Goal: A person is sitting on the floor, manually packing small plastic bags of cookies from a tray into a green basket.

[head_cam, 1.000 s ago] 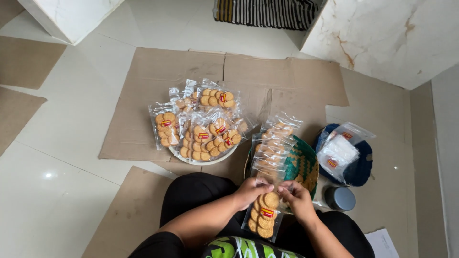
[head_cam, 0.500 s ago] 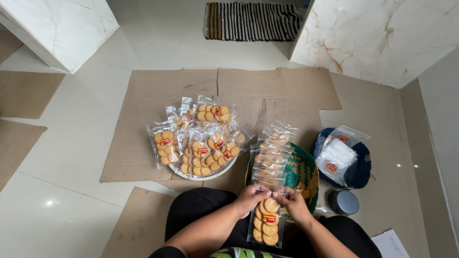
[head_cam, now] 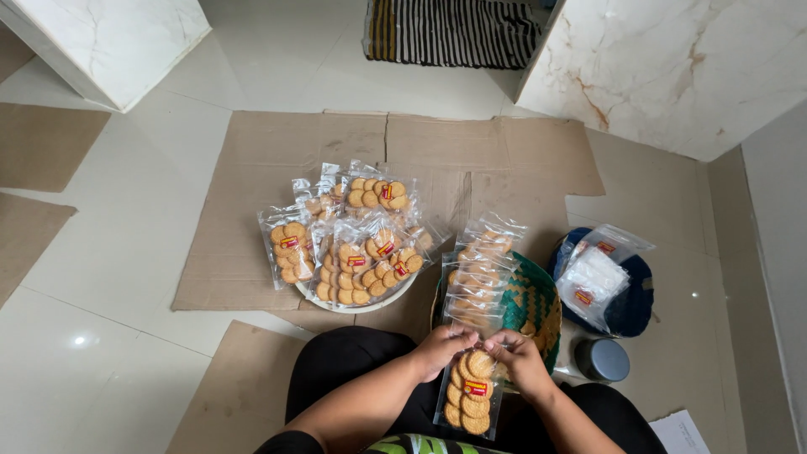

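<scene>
I sit on the floor and hold a clear bag of round cookies with a red-and-yellow label over my lap. My left hand pinches the bag's top left edge and my right hand pinches its top right edge. Just beyond my hands, a row of filled cookie bags lies overlapping across a green woven basket. Further left, a white plate carries a heap of several sealed cookie bags.
Flattened cardboard covers the tiled floor under everything. A dark blue basket at the right holds empty clear bags. A grey round lid or jar stands beside my right knee. Marble walls and a striped mat lie beyond.
My head view has shifted slightly between frames. Both hands stay on the bag's top edge, with small finger movements along it; the bag has barely moved.
</scene>
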